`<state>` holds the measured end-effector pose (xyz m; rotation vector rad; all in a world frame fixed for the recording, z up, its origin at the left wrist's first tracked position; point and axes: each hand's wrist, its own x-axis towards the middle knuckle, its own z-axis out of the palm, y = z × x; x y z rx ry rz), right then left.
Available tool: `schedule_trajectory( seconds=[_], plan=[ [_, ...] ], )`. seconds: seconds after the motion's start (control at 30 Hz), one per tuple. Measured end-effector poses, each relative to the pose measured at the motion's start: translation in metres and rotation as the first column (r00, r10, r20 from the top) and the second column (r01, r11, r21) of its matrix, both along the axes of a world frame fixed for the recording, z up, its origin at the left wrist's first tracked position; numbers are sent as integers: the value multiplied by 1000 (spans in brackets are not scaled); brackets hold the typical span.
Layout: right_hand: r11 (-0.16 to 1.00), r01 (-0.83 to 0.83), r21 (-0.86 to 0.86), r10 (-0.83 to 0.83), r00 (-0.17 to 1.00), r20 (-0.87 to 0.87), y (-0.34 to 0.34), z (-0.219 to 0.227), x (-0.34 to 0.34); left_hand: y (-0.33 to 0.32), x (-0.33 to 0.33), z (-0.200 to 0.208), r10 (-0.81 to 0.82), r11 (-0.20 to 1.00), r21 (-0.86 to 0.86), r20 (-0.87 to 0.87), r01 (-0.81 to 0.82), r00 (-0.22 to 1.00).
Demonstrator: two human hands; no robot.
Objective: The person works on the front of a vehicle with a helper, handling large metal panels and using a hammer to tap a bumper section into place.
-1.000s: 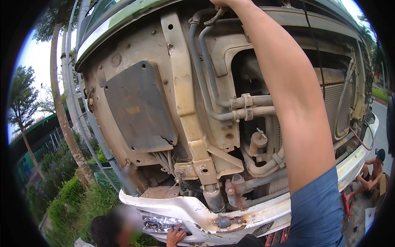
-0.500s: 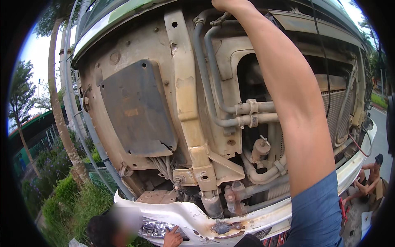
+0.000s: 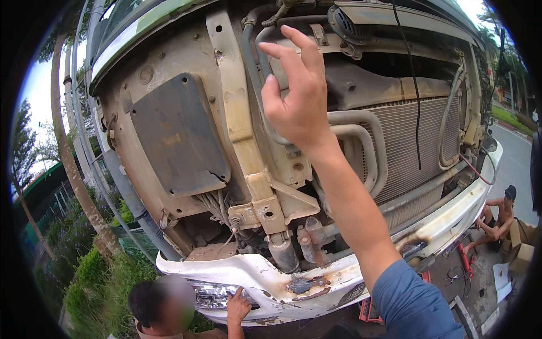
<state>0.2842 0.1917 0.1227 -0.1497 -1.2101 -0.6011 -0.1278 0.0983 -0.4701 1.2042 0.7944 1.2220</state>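
My right hand [image 3: 298, 90] is raised in front of the vehicle's opened front, its fingers half bent and spread apart with nothing in them. It is nearest to the grey coolant pipes [image 3: 248, 62], which run down beside a beige upright bracket [image 3: 237, 113]. Whether the fingertips touch a pipe I cannot tell. Above the fingertips is a hose joint [image 3: 276, 14] at the top edge. My forearm crosses in front of the curved pipes [image 3: 375, 147] and part of the radiator [image 3: 420, 144]. My left hand is out of view.
A co-worker's hand [image 3: 238, 308] touches the headlight [image 3: 212, 295] at lower left. The white, rust-marked bumper [image 3: 254, 271] runs across below. A black cable [image 3: 411, 85] hangs before the radiator. At right another person [image 3: 499, 217] sits near cardboard boxes [image 3: 519, 246] and a red tool [image 3: 466, 261].
My right hand has come down from the top edge, away from the hose joint, and its fingers are now spread. More of the radiator shows, and the view has shifted slightly.
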Motion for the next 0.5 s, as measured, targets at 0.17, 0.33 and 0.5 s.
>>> schedule_trajectory(
  seconds=[0.17, 0.33, 0.5],
  plan=[
    [603, -384, -700, 591, 804, 69, -146, -314, -57, 1, -17, -12, -59, 996, -46, 297, 75, 953],
    [-105, 579, -808, 965, 257, 58, -325, -590, -36, -116, 49, -17, 265, 964, 76, -283, -254, 922],
    [-161, 908, -387, 987, 140, -81, -427, -738, 72, -500, 178, -163, -116, 977, -103, -992, -188, -58]
  ],
)
